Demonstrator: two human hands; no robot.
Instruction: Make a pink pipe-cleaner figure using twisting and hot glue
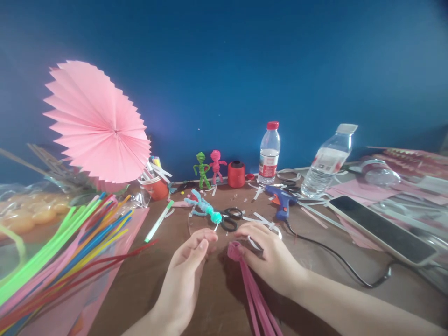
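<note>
My right hand (268, 252) holds a bundle of pink pipe cleaners (252, 289), with the thumb against its coiled round head (234, 251) and the long loose ends trailing toward me. Left of it, my left hand (191, 261) is closed, thumb resting against curled fingers; what they hold, if anything, is hidden. Just beyond the hands lies a light-blue pipe-cleaner figure (205, 206) with a turquoise head. Beside that figure are black-handled scissors (231, 219).
Colourful pipe cleaners (80, 252) lie on the left by a green-capped marker (159, 220). Green (202, 170) and pink (216, 167) figures stand at the wall. A blue glue gun (285, 200), two bottles (269, 156) and a phone (381, 228) are on the right.
</note>
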